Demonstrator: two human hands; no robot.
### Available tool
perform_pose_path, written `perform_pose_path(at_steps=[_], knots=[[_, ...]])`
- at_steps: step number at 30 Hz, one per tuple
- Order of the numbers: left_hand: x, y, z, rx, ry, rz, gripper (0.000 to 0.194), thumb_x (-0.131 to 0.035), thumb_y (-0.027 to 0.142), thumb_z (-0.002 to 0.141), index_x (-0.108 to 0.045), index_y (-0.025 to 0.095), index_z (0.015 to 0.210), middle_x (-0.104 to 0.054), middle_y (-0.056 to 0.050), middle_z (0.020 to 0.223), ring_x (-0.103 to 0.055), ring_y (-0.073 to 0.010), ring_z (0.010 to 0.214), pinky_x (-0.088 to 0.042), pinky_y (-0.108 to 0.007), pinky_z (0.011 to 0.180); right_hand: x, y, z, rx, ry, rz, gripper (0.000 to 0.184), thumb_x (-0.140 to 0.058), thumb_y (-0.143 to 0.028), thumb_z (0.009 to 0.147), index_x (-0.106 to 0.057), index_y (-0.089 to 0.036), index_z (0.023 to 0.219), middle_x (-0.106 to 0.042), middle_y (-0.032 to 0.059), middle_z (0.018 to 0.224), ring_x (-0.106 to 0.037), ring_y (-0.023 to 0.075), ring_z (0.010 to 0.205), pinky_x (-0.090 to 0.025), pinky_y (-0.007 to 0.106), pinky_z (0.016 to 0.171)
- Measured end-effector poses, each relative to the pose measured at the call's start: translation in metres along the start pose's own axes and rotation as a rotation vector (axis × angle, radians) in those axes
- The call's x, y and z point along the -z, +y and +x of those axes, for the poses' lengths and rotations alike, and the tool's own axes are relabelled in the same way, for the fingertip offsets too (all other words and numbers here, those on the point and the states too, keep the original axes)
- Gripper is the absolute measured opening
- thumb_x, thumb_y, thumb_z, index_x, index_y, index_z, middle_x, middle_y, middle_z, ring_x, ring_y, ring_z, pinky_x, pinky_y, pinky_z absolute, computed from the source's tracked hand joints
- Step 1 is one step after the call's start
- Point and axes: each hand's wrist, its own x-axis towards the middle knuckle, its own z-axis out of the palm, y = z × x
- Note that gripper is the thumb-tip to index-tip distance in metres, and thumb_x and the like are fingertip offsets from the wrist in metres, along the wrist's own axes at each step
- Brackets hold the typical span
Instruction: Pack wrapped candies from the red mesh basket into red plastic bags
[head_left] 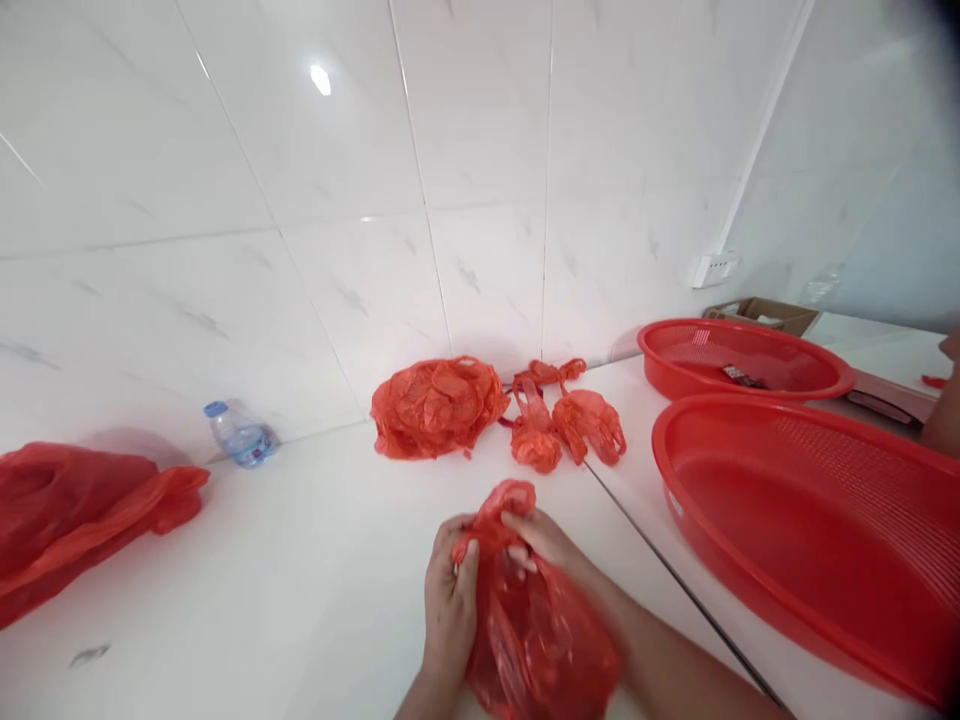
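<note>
A thin red plastic bag (536, 640) hangs crumpled between my hands above the white table. My left hand (452, 580) grips one side of its gathered top, the thumb pressed on the plastic. On the other side, my right hand (544, 540) is closed on the bag near its top, with some fingers behind or within the see-through film. Beyond my hands lies a heap of red plastic bags (439, 405). Just right of that heap are several smaller crumpled red bags (536, 440). Whether anything is inside the bag I hold, I cannot tell.
A large red basket (667, 480) stands at right, with a second red basket (652, 375) behind it holding a small dark packet. At left are a big red bag (75, 510) and a tipped water bottle (244, 440). A person's arm (945, 410) shows at the right edge.
</note>
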Motion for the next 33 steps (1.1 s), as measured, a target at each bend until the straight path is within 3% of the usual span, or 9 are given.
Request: perform_pose_path(at_steps=[3,6,8,11,13,17,22,29,33], knots=[[0.002,-0.006,0.006,0.203,0.001,-0.136,0.039,-0.047,0.050,0.086,-0.063,0.018,0.103,-0.066,-0.009,0.092,-0.062,-0.0243,0.084,-0.050,-0.036,0.075,0.005,-0.001,0.001,-0.055,-0.116,0.115,0.056,-0.045,-0.072,0.078,-0.053,-0.017,0.068,-0.041,-0.0064,0.043,-0.032,0.0054,0.034,-0.034,0.020,0.042],[0.003,-0.012,0.010,0.303,0.007,-0.146,0.038,-0.049,0.052,0.084,-0.062,0.017,0.088,-0.065,-0.005,0.081,-0.059,-0.0201,0.073,-0.049,-0.031,0.068,0.011,-0.002,0.000,-0.064,-0.208,0.245,0.075,-0.024,-0.082,0.077,-0.059,-0.015,0.076,-0.051,-0.0012,0.054,-0.035,0.0061,0.038,-0.038,0.023,0.045],[0.003,-0.015,0.011,0.321,0.022,-0.113,0.033,-0.053,0.051,0.083,-0.058,0.018,0.080,-0.062,-0.002,0.077,-0.057,-0.0171,0.070,-0.047,-0.029,0.067,0.013,-0.004,-0.002,-0.079,-0.209,0.272,0.070,-0.031,-0.077,0.079,-0.061,-0.014,0.080,-0.053,-0.0003,0.057,-0.038,0.0068,0.040,-0.041,0.024,0.048],[0.004,-0.014,0.012,0.310,0.031,-0.103,0.029,-0.056,0.048,0.081,-0.054,0.020,0.088,-0.060,-0.001,0.080,-0.057,-0.0164,0.072,-0.047,-0.028,0.069,0.013,-0.008,-0.005,-0.092,-0.133,0.196,0.037,-0.065,-0.051,0.075,-0.061,-0.015,0.086,-0.057,-0.0012,0.064,-0.051,0.0093,0.053,-0.045,0.025,0.061],[0.004,-0.011,0.012,0.315,-0.015,-0.130,0.033,-0.055,0.047,0.082,-0.052,0.022,0.104,-0.062,-0.002,0.088,-0.059,-0.0174,0.076,-0.048,-0.029,0.070,0.013,-0.011,-0.007,-0.058,-0.089,0.081,0.036,-0.075,-0.032,0.067,-0.060,-0.019,0.098,-0.061,-0.0009,0.077,-0.058,0.0125,0.068,-0.046,0.028,0.071],[0.005,-0.005,0.010,0.301,-0.149,-0.178,0.032,-0.049,0.043,0.086,-0.055,0.022,0.109,-0.063,-0.005,0.100,-0.059,-0.0177,0.083,-0.047,-0.029,0.074,0.015,-0.012,-0.005,0.066,0.122,-0.399,0.047,-0.070,-0.022,0.067,-0.058,-0.025,0.113,-0.058,-0.0021,0.083,-0.055,0.0119,0.070,-0.044,0.026,0.067],[-0.002,-0.001,0.004,0.290,-0.208,-0.148,0.020,-0.054,0.039,0.084,-0.059,0.020,0.089,-0.062,-0.002,0.083,-0.055,-0.0152,0.074,-0.045,-0.025,0.067,0.022,-0.006,-0.004,0.111,0.381,-0.726,0.032,-0.058,-0.015,0.068,-0.064,-0.022,0.099,-0.062,0.0001,0.077,-0.057,0.0133,0.068,-0.043,0.025,0.065],[-0.010,-0.009,-0.001,0.308,-0.177,-0.136,0.025,-0.059,0.042,0.081,-0.043,0.023,0.078,-0.047,0.007,0.062,-0.043,-0.0094,0.053,-0.036,-0.020,0.050,0.026,-0.003,0.002,0.160,0.346,-0.463,0.024,-0.052,-0.014,0.065,-0.069,-0.019,0.081,-0.064,-0.0006,0.073,-0.056,0.0128,0.065,-0.041,0.025,0.061],[-0.009,-0.011,0.001,0.280,-0.066,-0.118,0.023,-0.061,0.040,0.079,-0.047,0.022,0.082,-0.061,0.000,0.085,-0.055,-0.0128,0.066,-0.045,-0.024,0.059,0.028,-0.010,0.003,0.085,0.288,-0.253,0.023,-0.054,-0.014,0.063,-0.069,-0.018,0.081,-0.061,-0.0021,0.066,-0.049,0.0093,0.055,-0.038,0.023,0.056]])
